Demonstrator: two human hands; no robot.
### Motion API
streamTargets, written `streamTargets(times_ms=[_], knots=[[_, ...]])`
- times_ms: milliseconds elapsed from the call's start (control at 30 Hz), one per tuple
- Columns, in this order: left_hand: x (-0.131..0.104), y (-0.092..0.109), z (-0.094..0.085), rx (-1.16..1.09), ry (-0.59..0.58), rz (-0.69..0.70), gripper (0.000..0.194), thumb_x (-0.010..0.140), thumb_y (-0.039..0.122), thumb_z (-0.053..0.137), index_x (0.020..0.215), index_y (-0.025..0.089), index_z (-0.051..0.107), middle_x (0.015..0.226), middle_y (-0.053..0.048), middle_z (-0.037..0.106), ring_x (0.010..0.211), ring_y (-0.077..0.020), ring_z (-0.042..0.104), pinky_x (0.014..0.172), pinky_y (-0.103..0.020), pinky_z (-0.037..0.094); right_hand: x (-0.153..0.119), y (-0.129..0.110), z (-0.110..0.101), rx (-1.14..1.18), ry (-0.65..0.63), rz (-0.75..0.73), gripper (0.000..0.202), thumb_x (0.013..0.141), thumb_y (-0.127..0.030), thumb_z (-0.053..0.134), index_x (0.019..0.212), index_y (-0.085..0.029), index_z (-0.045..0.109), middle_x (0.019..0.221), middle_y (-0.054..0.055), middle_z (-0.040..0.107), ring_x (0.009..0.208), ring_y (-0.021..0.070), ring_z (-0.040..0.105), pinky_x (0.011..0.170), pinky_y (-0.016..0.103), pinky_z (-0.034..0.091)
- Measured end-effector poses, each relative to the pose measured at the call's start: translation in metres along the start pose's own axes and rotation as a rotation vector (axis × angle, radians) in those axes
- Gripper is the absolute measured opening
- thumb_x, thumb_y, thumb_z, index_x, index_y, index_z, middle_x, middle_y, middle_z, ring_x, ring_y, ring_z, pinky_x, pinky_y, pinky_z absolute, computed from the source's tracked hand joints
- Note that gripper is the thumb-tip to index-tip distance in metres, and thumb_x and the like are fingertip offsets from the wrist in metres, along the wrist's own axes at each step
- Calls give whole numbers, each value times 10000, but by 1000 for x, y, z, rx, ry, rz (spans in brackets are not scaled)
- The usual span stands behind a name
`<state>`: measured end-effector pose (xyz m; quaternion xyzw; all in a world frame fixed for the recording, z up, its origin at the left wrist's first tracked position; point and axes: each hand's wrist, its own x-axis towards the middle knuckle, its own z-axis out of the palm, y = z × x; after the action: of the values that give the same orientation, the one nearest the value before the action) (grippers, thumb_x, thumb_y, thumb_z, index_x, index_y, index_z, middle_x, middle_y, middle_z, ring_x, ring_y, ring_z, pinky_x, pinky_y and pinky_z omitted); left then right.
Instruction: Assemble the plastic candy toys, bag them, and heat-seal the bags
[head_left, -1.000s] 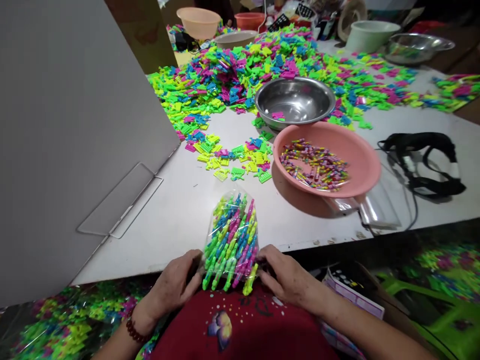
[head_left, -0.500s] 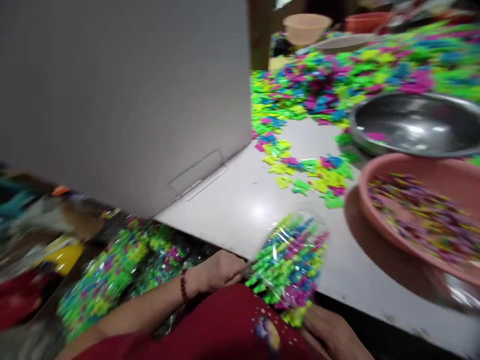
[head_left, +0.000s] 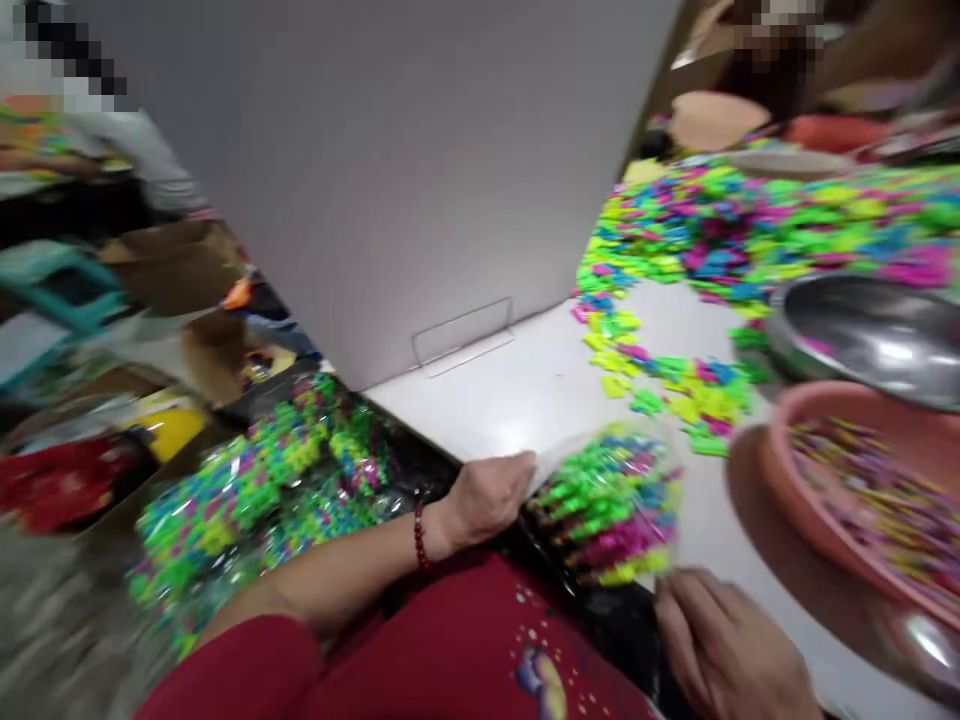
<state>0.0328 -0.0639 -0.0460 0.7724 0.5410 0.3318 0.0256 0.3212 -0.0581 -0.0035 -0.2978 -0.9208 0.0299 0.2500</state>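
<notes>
At the left side of the frame, a teal plastic stool [head_left: 64, 285] stands near a brown cardboard box [head_left: 169, 265]. In the lower left lie clear bags filled with small bright pieces [head_left: 232, 490]. From the upper left to the upper middle, a large plain grey panel [head_left: 405, 170] rises, with a thin wire loop [head_left: 463, 340] at its foot, beside the white tabletop [head_left: 510, 400].

Near the centre, the left hand [head_left: 487, 497], with a dark red bead bracelet [head_left: 420, 535] at its wrist, has its fingers closed on the edge of a transparent plastic bag [head_left: 615, 500]. This bag is right of the centre, partly above the table edge, and holds slim green, blue, pink and yellow plastic sticks. In the lower right, the right hand [head_left: 727, 640] is bent at the bag's lower corner; because of blur I cannot tell if it pinches the film.

In my judgement, the step in hand is handling the filled bag at its edges. The next move calls for a sure hold on both sides, so that no stick slips out.

At the far right is a round pink plastic bowl [head_left: 892, 425] with small striped pieces.
</notes>
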Motion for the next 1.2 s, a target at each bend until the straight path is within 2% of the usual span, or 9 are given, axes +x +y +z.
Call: streamTargets(times_ms=[100,200,300,400,567,700,867,1000,1200], knots=[[42,-3,-4,30,61,-14,368,1032,291,317,1044,145,655,865,-100,723,745,-176,677,682,-265,522,38,0,-13,-252,83,80,287,951,-170,447,675,-214,511,614,37,531,565,186,464,603,356,318],[91,0,-14,78,-2,-40,379,1025,309,325,922,174,664,756,-74,697,640,-174,630,595,-266,428,68,16,-31,-373,122,212,324,942,-201,439,622,-205,490,581,28,514,530,160,437,572,333,274],[135,10,-33,110,-29,-86,354,1006,319,375,788,188,621,664,-59,644,572,-176,551,554,-287,318,91,33,-56,-361,75,390,311,908,-215,447,600,-200,482,567,27,531,528,151,443,561,314,246],[163,20,-54,68,20,-116,343,993,326,410,722,194,574,613,-38,595,524,-162,462,554,-300,254,107,40,-84,-300,32,515,294,904,-206,444,612,-200,476,584,23,537,539,152,443,568,308,242],[185,36,-75,-39,131,-90,334,978,311,422,692,196,552,645,-23,585,570,-153,454,590,-291,278,126,40,-122,-310,101,548,271,907,-214,432,642,-199,487,621,24,529,573,160,434,575,309,238],[208,47,-82,-104,254,-23,252,927,259,466,716,183,580,778,-53,623,729,-180,545,681,-285,372,144,40,-142,-316,176,443,230,907,-196,404,697,-192,497,699,37,547,637,166,444,623,293,301],[235,56,-89,-227,145,-176,144,854,163,506,755,173,610,740,-16,638,702,-168,552,664,-269,384,160,46,-155,-323,236,379,205,911,-153,396,752,-173,524,804,70,565,738,178,485,696,284,346],[234,56,-79,-243,139,-202,148,875,236,522,740,184,556,691,7,591,664,-159,525,634,-266,361,155,53,-151,-276,186,453,220,939,-170,424,754,-164,543,776,56,575,706,166,481,659,282,315],[233,37,-48,-142,403,-89,158,930,227,440,783,200,491,785,-45,574,766,-192,537,739,-304,407,155,76,-129,-189,151,512,244,961,-180,415,766,-157,560,790,61,607,734,169,511,676,276,336]])
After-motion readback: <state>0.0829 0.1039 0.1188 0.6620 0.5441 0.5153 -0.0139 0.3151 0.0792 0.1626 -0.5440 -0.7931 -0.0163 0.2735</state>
